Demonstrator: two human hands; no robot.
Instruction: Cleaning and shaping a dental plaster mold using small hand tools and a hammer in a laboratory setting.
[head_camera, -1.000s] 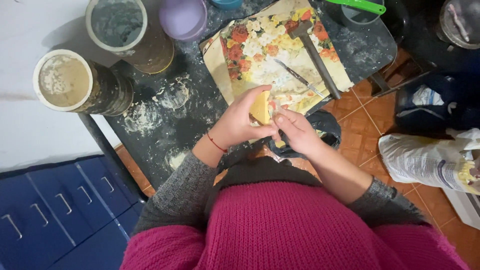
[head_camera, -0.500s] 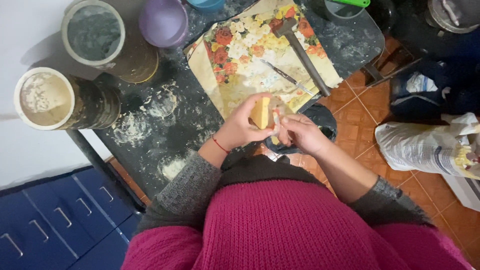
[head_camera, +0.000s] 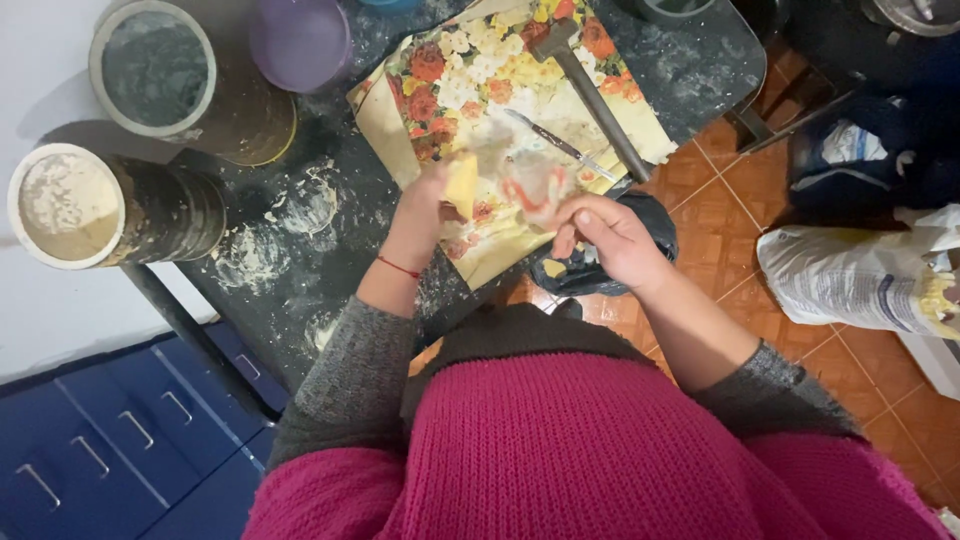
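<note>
left hand (head_camera: 425, 215): fingers closed around a small pale yellow block (head_camera: 462, 184), which is held upright above the near edge of the floral sheet (head_camera: 440, 95); a thin red cord is worn at the wrist.
right hand (head_camera: 610, 235): fingers curled inward over the table's near edge, just right of the block – whether anything is pinched in them cannot be told, since a blurred pale and red smear (head_camera: 530, 185) lies between the two hands.
yellow block: kept in the left hand, over the sheet, not resting on it.
floral sheet: spread on the dark table (head_camera: 290, 260), printed with red, white and yellow flowers – a hammer (head_camera: 590, 90) is laid across its far right part, and a thin metal blade (head_camera: 555, 145) lies beside the handle.
table: dusted with pale powder rings.
left of sheet: two dark tins, one filled with grey powder (head_camera: 155, 70), one with cream powder (head_camera: 65, 205); a purple bowl (head_camera: 300, 40) is set near them.
floor: orange tiles, with a black bag (head_camera: 610, 265) below the right hand and a white sack (head_camera: 860, 275) well apart to the right.
</note>
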